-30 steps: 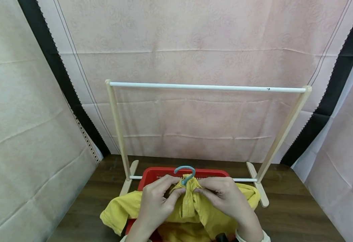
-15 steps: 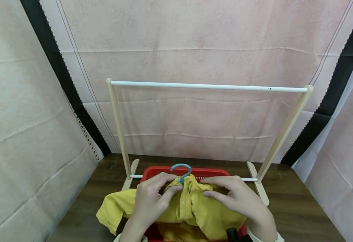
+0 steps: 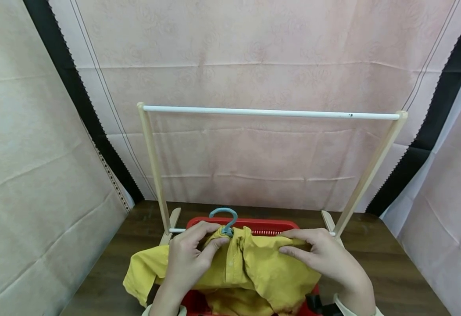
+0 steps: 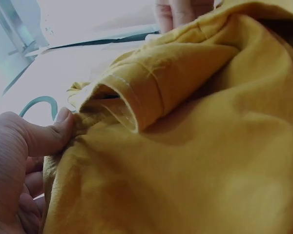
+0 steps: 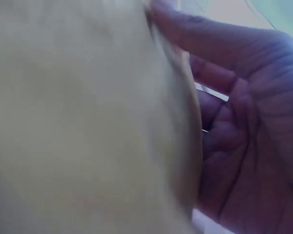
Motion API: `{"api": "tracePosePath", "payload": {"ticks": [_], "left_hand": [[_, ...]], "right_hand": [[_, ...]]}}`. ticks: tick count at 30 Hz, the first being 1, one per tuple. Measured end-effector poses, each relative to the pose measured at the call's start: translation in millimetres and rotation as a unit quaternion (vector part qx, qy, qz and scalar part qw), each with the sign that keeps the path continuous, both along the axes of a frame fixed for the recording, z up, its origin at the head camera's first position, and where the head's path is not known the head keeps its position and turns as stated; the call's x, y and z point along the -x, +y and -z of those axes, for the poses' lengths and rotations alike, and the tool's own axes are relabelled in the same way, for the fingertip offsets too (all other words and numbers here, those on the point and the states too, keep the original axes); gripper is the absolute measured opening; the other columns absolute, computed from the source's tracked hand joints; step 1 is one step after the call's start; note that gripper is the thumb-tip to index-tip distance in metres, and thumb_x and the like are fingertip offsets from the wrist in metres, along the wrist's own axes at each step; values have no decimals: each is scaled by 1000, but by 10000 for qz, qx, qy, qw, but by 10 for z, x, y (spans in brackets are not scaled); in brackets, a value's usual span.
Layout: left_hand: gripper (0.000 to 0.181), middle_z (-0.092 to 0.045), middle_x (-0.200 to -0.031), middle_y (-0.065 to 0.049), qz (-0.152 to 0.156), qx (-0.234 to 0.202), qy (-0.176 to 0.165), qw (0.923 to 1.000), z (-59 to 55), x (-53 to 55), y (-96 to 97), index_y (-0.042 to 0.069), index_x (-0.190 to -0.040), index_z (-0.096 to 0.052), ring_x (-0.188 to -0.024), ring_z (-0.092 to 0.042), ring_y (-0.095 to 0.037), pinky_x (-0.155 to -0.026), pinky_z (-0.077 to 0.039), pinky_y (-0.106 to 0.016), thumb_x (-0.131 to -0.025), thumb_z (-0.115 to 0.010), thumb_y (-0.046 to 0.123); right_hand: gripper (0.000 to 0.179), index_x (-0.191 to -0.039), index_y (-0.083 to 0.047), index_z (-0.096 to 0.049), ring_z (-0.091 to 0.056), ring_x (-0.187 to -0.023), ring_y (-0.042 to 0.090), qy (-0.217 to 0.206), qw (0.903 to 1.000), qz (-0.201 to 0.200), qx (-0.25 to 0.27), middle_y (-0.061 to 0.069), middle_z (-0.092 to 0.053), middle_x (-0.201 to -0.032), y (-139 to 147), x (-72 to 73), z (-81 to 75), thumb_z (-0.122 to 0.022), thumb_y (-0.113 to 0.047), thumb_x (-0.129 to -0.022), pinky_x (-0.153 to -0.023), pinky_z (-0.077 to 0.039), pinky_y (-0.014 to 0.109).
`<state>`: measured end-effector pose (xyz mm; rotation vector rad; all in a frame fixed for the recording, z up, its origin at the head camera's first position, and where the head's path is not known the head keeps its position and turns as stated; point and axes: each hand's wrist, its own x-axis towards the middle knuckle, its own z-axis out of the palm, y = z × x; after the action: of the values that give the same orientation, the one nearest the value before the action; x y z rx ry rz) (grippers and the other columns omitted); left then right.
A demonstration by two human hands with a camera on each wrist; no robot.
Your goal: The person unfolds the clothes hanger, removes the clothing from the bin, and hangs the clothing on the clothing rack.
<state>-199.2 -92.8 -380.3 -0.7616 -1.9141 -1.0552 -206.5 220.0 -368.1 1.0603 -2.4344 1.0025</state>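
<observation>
A yellow shirt (image 3: 273, 263) hangs bunched over a red basket, and a light-blue hanger (image 3: 232, 216) pokes its hook up through the collar. My left hand (image 3: 192, 254) pinches the cloth just left of the hook; in the left wrist view the thumb of that hand (image 4: 19, 151) presses on the fabric near the collar opening. My right hand (image 3: 325, 254) pinches the shirt's shoulder on the right side. In the right wrist view, the cloth (image 5: 88, 122) fills the left part and the right hand (image 5: 244, 122) grips its edge. The hanger's body is hidden inside the shirt.
A red basket (image 3: 277, 224) stands on the dark wooden table (image 3: 388, 272) beneath the shirt. Behind is a rack with a white top bar (image 3: 269, 113) and pale wooden uprights (image 3: 368, 175). Light cloth walls (image 3: 254, 57) enclose the table.
My right hand let go near the collar and moved right along the shoulder, where it pinches the cloth. My left hand and the hook shifted left.
</observation>
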Motion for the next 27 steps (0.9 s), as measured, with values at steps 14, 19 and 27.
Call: {"api": "tracePosePath", "payload": {"ticks": [14,19,27], "left_hand": [[26,-70,-95,16,-517,972,232,9937,-47,-60,-6,23,-106,-73,-78,-63,-1,-59,-50,-20,-86,-80,38],[41,-70,-107,11,-751,1326,-33,9883,-116,-82,-289,22,-118,-71,-89,-64,-6,-70,-54,-30,-84,-80,44],[28,-68,-106,19,-358,1439,-829,9855,-76,-42,-505,29,-113,-71,-82,-59,0,-69,-51,-27,-88,-79,39]], "right_hand": [[26,-112,-19,-70,-66,-88,4,863,9900,-1101,199,-9,-71,-103,-320,74,42,-75,-5,-90,-75,-52,15],[29,-112,-17,-72,-65,-83,3,841,9915,-944,291,-7,-72,-103,-237,86,34,-76,-2,-88,-68,-51,14],[29,-110,-18,-73,-66,-82,4,787,9939,-702,335,-8,-72,-101,-153,70,31,-77,-1,-87,-68,-52,15]]}}
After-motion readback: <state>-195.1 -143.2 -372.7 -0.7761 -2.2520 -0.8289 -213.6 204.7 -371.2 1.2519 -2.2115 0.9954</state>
